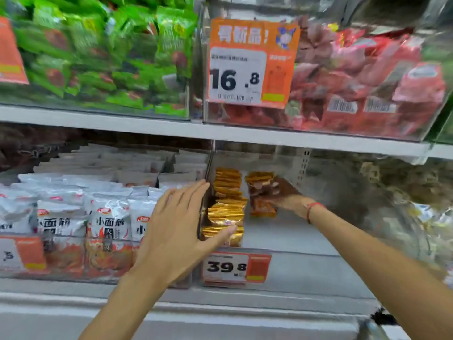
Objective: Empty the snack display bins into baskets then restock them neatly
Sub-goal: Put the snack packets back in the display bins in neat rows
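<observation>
Blurred throughout, worst at the edges. Fingertips of right hand (291,202) hidden behind the brown packets (263,195) gripped inside the clear bin (282,241); grip itself not legible. Part of the gold packets (226,209) covered by left hand (176,231), thumb lying across the lowest one. Print on the gold and brown packets too smeared to read. Small print on both price tags, 16.8 (252,62) and 39.8 (236,267), unreadable; a third tag (22,252) cut off at the left edge. Green packets (98,50) cropped by the top edge, red packets (355,77) streaked with glare. Contents of the far-right bin (404,192) indistinct. Both forearms cut off by the bottom edge.
</observation>
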{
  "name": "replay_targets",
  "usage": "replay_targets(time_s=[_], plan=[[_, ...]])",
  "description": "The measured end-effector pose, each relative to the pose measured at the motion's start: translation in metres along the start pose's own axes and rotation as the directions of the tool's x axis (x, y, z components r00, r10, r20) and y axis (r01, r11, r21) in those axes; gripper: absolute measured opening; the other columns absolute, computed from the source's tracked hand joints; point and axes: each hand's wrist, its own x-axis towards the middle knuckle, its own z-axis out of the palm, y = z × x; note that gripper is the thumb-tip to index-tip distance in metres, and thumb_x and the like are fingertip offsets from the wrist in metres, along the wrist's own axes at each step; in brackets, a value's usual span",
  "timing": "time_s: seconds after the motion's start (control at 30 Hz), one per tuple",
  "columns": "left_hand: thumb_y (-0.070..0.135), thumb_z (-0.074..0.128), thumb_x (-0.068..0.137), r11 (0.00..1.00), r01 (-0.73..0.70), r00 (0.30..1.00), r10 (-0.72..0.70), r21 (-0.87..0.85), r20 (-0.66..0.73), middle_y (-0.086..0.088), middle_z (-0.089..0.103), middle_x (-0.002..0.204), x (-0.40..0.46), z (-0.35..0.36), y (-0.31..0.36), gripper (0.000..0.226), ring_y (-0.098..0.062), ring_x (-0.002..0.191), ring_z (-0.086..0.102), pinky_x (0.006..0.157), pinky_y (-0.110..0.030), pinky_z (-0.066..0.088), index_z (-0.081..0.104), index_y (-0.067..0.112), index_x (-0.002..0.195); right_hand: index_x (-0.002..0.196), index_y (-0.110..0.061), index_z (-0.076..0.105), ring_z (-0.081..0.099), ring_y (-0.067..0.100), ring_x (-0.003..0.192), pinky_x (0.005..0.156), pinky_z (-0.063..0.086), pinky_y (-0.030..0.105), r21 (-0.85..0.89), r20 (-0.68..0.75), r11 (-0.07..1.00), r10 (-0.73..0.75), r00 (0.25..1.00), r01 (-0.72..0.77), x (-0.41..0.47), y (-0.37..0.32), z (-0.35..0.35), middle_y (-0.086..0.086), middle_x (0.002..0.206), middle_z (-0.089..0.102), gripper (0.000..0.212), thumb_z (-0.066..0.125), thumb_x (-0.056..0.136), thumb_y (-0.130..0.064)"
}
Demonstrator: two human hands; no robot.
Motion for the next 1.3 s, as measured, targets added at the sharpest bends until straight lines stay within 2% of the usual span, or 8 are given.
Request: replay_targets(time_s=[0.23,0.5,0.63,0.73,0.9,1.1,1.2,1.3], plan=[[0.088,0.022,0.081,1.000,0.000,1.000,0.001,0.022,-0.027,0.004,0.047,0.146,-0.002,0.008,-0.001,0.094,-0.013,0.132,0.039,0.116,-0.034,0.015,0.041,0.021,0.145,0.118,-0.011,0.061,0.063,0.029,0.103,0.080,0.046,0.030,-0.285,-0.129,0.949,0.104,0.986,-0.137,0.017,-0.008,0.011,0.009,0.114,0.066,0.051,0.075,0.080,-0.042],[0.090,0.022,0.078,1.000,0.007,1.000,-0.007,0.020,-0.008,0.005,0.047,0.146,-0.002,0.007,0.000,0.096,-0.013,0.132,0.040,0.116,-0.034,0.015,0.039,0.023,0.144,0.104,-0.003,0.070,0.068,0.024,0.090,0.086,0.056,0.035,0.111,-0.086,0.964,0.253,0.964,-0.244,0.034,-0.005,0.034,0.010,0.100,0.071,0.041,0.082,0.075,-0.029],[0.090,0.022,0.078,0.999,0.002,1.000,-0.001,0.044,-0.020,0.005,0.048,0.145,-0.002,0.007,0.000,0.096,-0.013,0.130,0.041,0.115,-0.033,0.015,0.040,0.022,0.144,0.130,-0.005,0.052,0.067,0.027,0.099,0.086,0.058,0.042,0.278,-0.069,0.916,0.319,0.945,-0.289,0.035,-0.001,0.028,0.015,0.123,0.062,0.063,0.081,0.077,-0.021],[0.090,0.023,0.078,0.999,0.001,0.999,0.001,0.052,-0.036,0.005,0.046,0.147,-0.001,0.008,-0.001,0.097,-0.013,0.132,0.039,0.116,-0.032,0.012,0.039,0.021,0.145,0.138,-0.008,0.041,0.059,0.028,0.112,0.096,0.052,0.039,0.204,-0.050,0.936,0.304,0.951,-0.288,0.023,-0.007,0.016,0.012,0.136,0.051,0.076,0.081,0.076,-0.025],[0.090,0.022,0.077,0.999,-0.011,1.000,0.011,0.045,-0.016,0.003,0.036,0.154,-0.001,0.006,-0.002,0.102,-0.012,0.140,0.030,0.117,-0.028,0.001,0.029,0.019,0.150,0.136,-0.013,0.044,0.053,0.022,0.115,0.087,0.044,0.025,-0.105,-0.014,0.993,0.051,0.999,-0.052,-0.047,-0.029,-0.008,0.009,0.136,0.050,0.062,0.075,0.083,-0.023],[0.067,0.044,0.089,0.985,-0.060,0.985,0.085,0.162,-0.152,-0.007,0.049,0.143,-0.021,-0.008,0.010,0.075,-0.024,0.134,0.042,0.116,-0.046,0.025,0.049,0.010,0.137,0.128,-0.025,0.052,0.050,0.003,0.096,0.081,0.048,0.025,-0.285,-0.064,0.875,-0.425,0.903,0.391,-0.167,-0.077,-0.029,-0.013,0.114,0.051,0.041,0.066,0.090,-0.023],[0.038,0.057,0.090,0.980,-0.147,0.938,0.181,0.134,-0.295,-0.002,0.063,0.119,-0.064,-0.012,0.023,0.036,-0.024,0.109,0.056,0.094,-0.038,0.041,0.064,0.013,0.116,0.124,-0.031,0.054,0.049,0.002,0.089,0.070,0.040,0.023,-0.468,0.155,0.734,-0.480,0.864,0.492,-0.220,-0.085,-0.010,-0.015,0.105,0.057,0.033,0.061,0.091,-0.030],[0.031,0.061,0.086,0.993,-0.116,0.987,0.119,0.037,-0.107,0.006,0.068,0.094,-0.129,0.016,0.019,0.020,-0.019,0.084,0.064,0.066,-0.032,0.049,0.068,0.021,0.101,0.121,-0.035,0.057,0.056,0.007,0.094,0.073,0.040,0.027,-0.432,0.512,0.740,-0.269,0.816,0.515,-0.247,-0.065,0.038,-0.014,0.104,0.063,0.027,0.055,0.094,-0.037]])
